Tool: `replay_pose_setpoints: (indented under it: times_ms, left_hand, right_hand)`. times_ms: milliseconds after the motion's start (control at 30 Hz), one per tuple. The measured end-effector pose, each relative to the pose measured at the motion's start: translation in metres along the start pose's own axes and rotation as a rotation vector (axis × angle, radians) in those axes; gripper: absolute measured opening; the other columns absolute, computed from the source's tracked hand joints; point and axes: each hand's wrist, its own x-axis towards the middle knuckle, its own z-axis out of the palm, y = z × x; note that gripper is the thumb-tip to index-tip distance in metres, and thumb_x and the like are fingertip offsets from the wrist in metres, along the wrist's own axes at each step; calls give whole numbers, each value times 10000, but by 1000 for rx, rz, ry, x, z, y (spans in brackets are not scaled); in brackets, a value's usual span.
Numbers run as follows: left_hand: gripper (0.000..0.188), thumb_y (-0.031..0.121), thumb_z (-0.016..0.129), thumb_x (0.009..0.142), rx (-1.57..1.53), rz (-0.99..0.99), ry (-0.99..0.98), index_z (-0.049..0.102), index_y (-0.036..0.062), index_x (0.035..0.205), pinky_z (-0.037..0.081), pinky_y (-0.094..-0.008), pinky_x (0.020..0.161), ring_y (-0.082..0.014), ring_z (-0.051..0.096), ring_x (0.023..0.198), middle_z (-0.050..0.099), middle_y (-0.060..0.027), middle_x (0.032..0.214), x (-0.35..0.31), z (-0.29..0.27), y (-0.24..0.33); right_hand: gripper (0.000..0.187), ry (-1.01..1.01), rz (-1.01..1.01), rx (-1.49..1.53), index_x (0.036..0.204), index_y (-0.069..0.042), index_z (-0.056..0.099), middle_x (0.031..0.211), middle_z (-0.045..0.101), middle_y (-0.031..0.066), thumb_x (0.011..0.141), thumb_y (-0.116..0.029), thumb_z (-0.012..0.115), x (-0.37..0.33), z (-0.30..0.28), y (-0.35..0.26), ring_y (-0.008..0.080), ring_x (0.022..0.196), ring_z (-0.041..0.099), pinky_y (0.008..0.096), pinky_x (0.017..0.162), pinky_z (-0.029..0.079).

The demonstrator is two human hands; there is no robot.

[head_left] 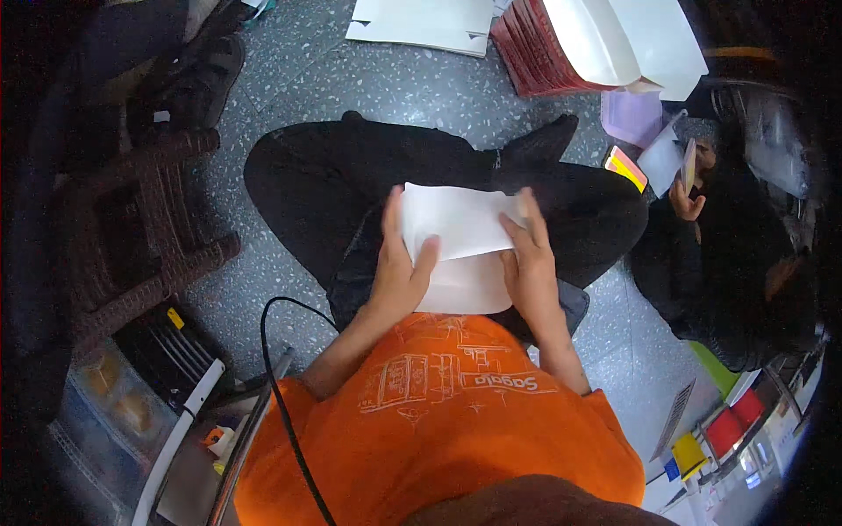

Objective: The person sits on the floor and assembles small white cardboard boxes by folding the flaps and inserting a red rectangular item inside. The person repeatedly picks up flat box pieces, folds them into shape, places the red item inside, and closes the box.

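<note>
A white card sheet [460, 219] is held between my two hands above my crossed legs. Its upper panel is bent over a second white panel [465, 285] that reaches down to my orange shirt. My left hand [402, 259] grips the left edge, thumb on the face and fingers along the side. My right hand [531, 254] holds the right edge in the same way, its fingertips slightly blurred. The underside of the card is hidden.
Ahead on the speckled floor lie flat white card sheets [421, 24] and a nested stack of red-and-white card trays [548, 48]. At right sits another person [728, 245] holding something thin. A woven stool [149, 228] stands left; a black cable [285, 403] crosses my side.
</note>
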Motion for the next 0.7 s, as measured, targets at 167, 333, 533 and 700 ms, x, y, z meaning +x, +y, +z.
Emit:
replay_pose_setpoints:
  times_ms: [167, 333, 533, 700]
  left_hand:
    - [610, 116, 865, 795, 59, 88, -169, 656, 81, 1366, 534, -397, 842, -323, 662, 980, 637, -174, 1044, -3, -12, -9]
    - [457, -15, 833, 767, -46, 74, -81, 759, 71, 1209, 541, -367, 819, -288, 673, 975, 648, -149, 1036, -6, -10, -9]
    - [423, -67, 803, 755, -85, 121, -72, 784, 77, 1152, 543, -352, 841, -265, 661, 988, 638, -120, 1070, -5, -15, -11]
    - [410, -111, 778, 747, -140, 73, -5, 775, 44, 1127, 540, -345, 834, -240, 650, 948, 647, -105, 1037, 3, -11, -8]
  right_hand:
    - [392, -100, -228, -8, 1267, -75, 696, 1324, 668, 180, 879, -18, 715, 3, -7, 10, 385, 1132, 673, 444, 968, 559]
    - [270, -37, -262, 75, 1131, -93, 766, 1154, 747, 134, 866, -148, 775, 8, -5, 1, 341, 1017, 714, 409, 873, 582]
    - [236, -5, -155, 173, 1084, -82, 777, 1084, 767, 117, 858, -152, 787, 6, 1, -10, 324, 968, 726, 390, 835, 582]
    - [384, 44, -215, 129, 1251, -55, 694, 1238, 691, 165, 880, -118, 773, 13, 0, -4, 321, 1131, 669, 390, 930, 553]
